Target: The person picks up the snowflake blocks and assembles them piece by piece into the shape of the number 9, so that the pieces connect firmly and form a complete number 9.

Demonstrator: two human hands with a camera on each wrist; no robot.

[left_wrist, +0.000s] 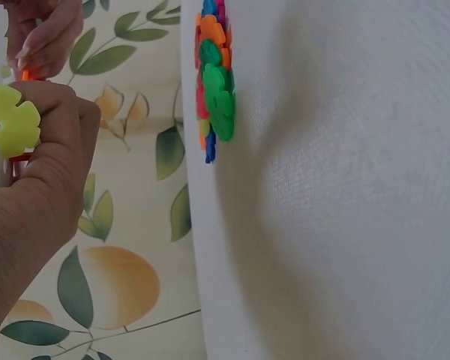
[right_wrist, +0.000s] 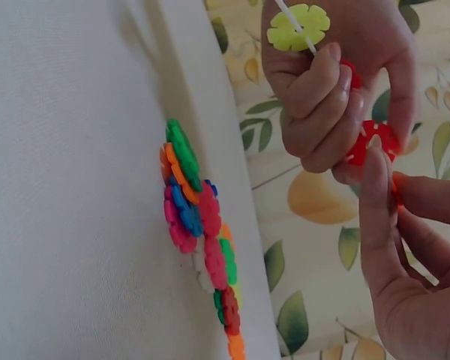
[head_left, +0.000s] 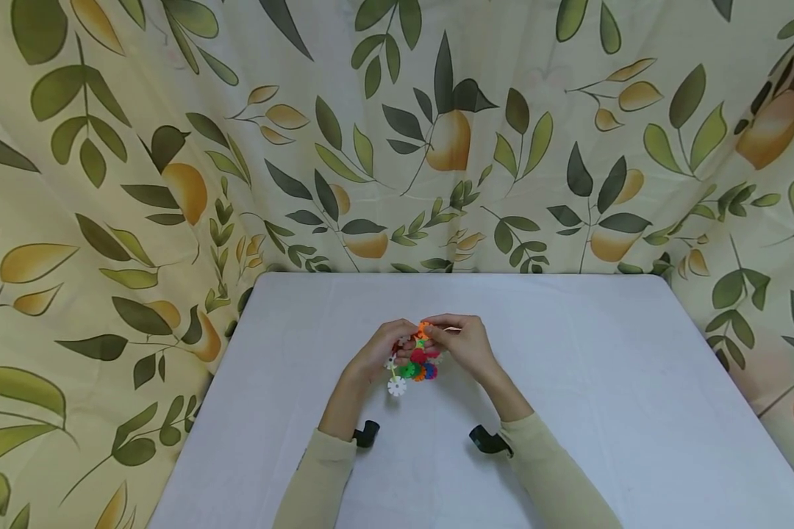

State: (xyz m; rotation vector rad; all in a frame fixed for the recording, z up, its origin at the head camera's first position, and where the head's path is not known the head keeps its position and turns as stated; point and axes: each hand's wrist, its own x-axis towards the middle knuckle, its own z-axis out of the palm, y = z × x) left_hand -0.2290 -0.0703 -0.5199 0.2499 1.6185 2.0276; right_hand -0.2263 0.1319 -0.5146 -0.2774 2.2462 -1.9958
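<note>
In the head view my left hand and right hand meet above the middle of the white table. My left fingers curl round a joined string of notched plastic snowflake discs. A yellow disc and a white disc stick out of that grip, and a red disc stands at its fingertips. Between thumb and finger my right hand pinches an orange disc, seen nearly edge-on right beside the red one. Part of the string is hidden inside my left hand.
Below the hands, a loose pile of colored snowflake discs lies on the white table, with green, blue, pink and orange among them. A leaf-and-fruit patterned curtain hangs behind the table and at both sides.
</note>
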